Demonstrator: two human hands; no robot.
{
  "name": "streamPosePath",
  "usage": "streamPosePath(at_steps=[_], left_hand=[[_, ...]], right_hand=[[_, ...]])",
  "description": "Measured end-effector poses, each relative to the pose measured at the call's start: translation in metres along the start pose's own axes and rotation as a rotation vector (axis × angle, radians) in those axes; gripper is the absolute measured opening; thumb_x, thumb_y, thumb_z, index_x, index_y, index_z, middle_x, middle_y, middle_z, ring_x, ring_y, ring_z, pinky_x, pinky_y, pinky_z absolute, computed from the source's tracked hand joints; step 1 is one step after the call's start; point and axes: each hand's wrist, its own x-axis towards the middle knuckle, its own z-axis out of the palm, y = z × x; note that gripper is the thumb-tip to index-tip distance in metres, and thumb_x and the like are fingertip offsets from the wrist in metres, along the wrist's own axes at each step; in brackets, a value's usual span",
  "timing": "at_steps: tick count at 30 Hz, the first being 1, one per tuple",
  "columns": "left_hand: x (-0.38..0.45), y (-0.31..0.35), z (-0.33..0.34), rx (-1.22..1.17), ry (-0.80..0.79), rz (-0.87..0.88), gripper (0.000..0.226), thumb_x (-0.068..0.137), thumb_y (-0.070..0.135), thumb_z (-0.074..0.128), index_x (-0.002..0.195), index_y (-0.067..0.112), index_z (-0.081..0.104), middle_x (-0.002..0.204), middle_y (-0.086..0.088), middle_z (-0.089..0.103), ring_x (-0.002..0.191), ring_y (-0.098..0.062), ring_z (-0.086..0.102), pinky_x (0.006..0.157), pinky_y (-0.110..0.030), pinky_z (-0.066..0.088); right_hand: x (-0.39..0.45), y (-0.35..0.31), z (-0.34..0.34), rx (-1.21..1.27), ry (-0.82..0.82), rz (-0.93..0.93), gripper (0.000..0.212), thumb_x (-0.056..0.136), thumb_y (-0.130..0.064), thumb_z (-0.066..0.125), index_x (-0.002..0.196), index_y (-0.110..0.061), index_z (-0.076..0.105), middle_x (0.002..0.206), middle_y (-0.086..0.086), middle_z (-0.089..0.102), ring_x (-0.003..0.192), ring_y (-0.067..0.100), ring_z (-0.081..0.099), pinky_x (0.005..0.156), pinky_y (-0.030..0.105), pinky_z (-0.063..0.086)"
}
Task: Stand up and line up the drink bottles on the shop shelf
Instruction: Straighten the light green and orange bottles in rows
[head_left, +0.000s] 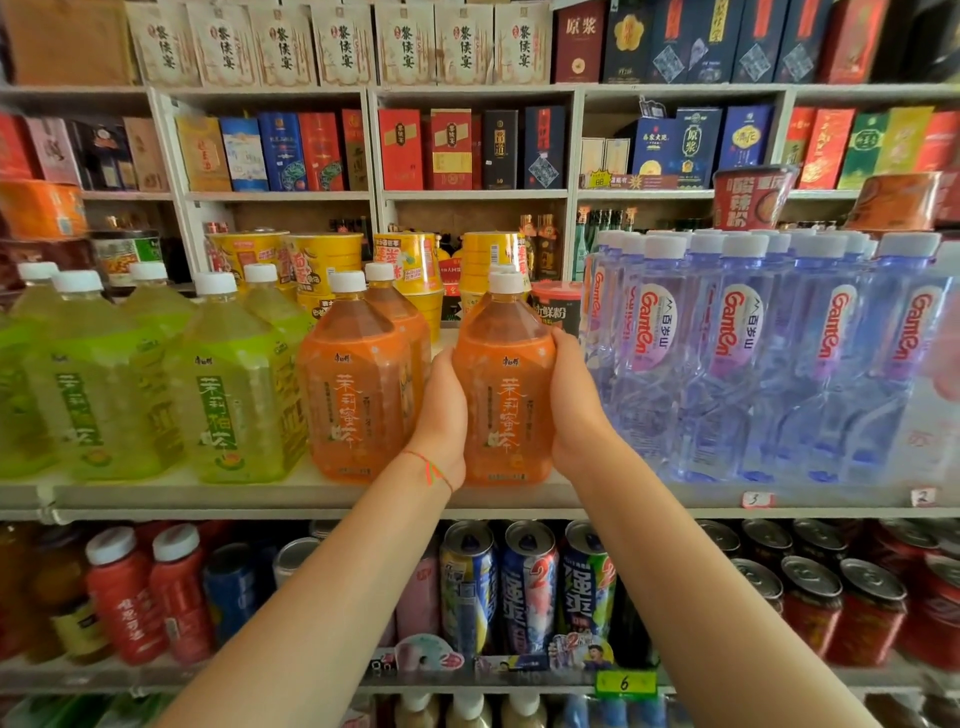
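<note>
Now both hands, left hand (441, 410) and right hand (576, 410), grip upright orange bottle (506, 395).

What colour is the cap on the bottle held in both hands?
White cap, on the orange bottle, seen in the head view.

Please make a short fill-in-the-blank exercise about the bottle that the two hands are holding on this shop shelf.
1. The left hand and the right hand hold an ____ plastic tea bottle.
2. The cap of this bottle is ____.
3. To its right stand clear water bottles with white caps; to its far left stand ____ tea bottles.
4. The held bottle stands ____.

Missing words: orange; white; green; upright
</note>
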Motion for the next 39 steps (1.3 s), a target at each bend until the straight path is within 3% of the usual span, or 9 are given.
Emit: streamPosePath(at_steps=[7,10,13,16,22,26,30,36,39], left_hand=[[-0.021,0.004,-0.011,0.129,-0.038,0.157,0.054,0.105,0.055,0.028,0.096,0.029,0.074,0.088,0.010,0.077,0.099,-0.014,0.070,0.091,-0.037,0.056],[-0.035,0.002,-0.038,0.415,0.126,0.865,0.026,0.105,0.028,0.040,0.115,0.026,0.063,0.115,0.025,0.064,0.116,0.007,0.055,0.100,-0.015,0.042],[-0.027,0.003,-0.072,0.574,0.380,1.325,0.035,0.098,0.013,0.045,0.128,0.001,0.056,0.134,-0.005,0.054,0.130,-0.015,0.048,0.113,-0.027,0.034],[-0.009,0.017,-0.095,0.384,0.432,0.872,0.043,0.102,0.026,0.041,0.142,0.012,0.048,0.137,0.007,0.051,0.124,-0.002,0.047,0.105,-0.013,0.035],[0.015,0.031,-0.118,0.069,0.226,0.304,0.053,0.097,0.063,0.033,0.112,0.031,0.073,0.110,0.003,0.076,0.110,-0.019,0.068,0.104,-0.049,0.049],[0.009,0.037,-0.122,-0.009,0.082,0.181,0.055,0.103,0.058,0.032,0.092,0.028,0.078,0.098,0.003,0.078,0.097,-0.017,0.072,0.084,-0.036,0.055],[0.010,0.037,-0.124,0.015,0.022,0.180,0.054,0.104,0.054,0.031,0.092,0.026,0.074,0.086,0.004,0.078,0.078,-0.011,0.074,0.068,-0.027,0.055],[0.006,0.042,-0.125,0.022,-0.043,0.079,0.063,0.096,0.069,0.031,0.100,0.026,0.077,0.099,-0.006,0.078,0.097,-0.027,0.074,0.088,-0.046,0.058],[0.003,0.040,-0.123,0.013,-0.047,0.080,0.062,0.096,0.068,0.032,0.103,0.025,0.076,0.096,-0.005,0.079,0.095,-0.026,0.074,0.086,-0.045,0.058]], right_hand=[[-0.008,0.007,-0.007,0.023,0.004,-0.032,0.046,0.102,-0.055,0.036,0.104,-0.026,0.071,0.104,0.005,0.076,0.105,0.024,0.068,0.091,0.045,0.054],[-0.005,0.008,-0.012,0.002,0.027,-0.081,0.048,0.104,-0.054,0.033,0.104,-0.024,0.070,0.107,0.002,0.075,0.108,0.020,0.066,0.086,0.038,0.053],[-0.007,0.005,-0.007,-0.027,0.072,-0.111,0.043,0.103,-0.055,0.035,0.093,-0.029,0.068,0.087,-0.002,0.076,0.093,0.018,0.069,0.081,0.038,0.054],[-0.010,0.009,0.002,-0.167,0.178,-0.202,0.042,0.101,-0.055,0.034,0.106,-0.028,0.066,0.103,0.000,0.073,0.104,0.020,0.066,0.103,0.049,0.048],[-0.039,0.030,0.056,-0.631,0.231,-1.315,0.047,0.099,-0.016,0.043,0.144,-0.002,0.044,0.150,0.011,0.043,0.144,0.020,0.035,0.119,0.034,0.029],[-0.043,0.049,0.108,-0.501,-0.098,-0.936,0.051,0.102,-0.018,0.049,0.146,-0.029,0.027,0.142,-0.026,0.035,0.131,-0.022,0.026,0.105,0.002,0.021],[-0.015,0.055,0.127,-0.306,0.028,-0.326,0.071,0.095,-0.066,0.037,0.153,-0.027,0.028,0.144,-0.002,0.051,0.135,0.022,0.047,0.113,0.045,0.037],[-0.002,0.051,0.124,-0.176,0.022,-0.269,0.051,0.099,-0.066,0.030,0.120,-0.036,0.065,0.098,-0.009,0.075,0.092,0.008,0.071,0.073,0.026,0.051],[-0.008,0.052,0.122,-0.147,0.005,-0.271,0.049,0.101,-0.063,0.032,0.125,-0.034,0.063,0.096,-0.009,0.075,0.085,0.006,0.070,0.077,0.028,0.054]])
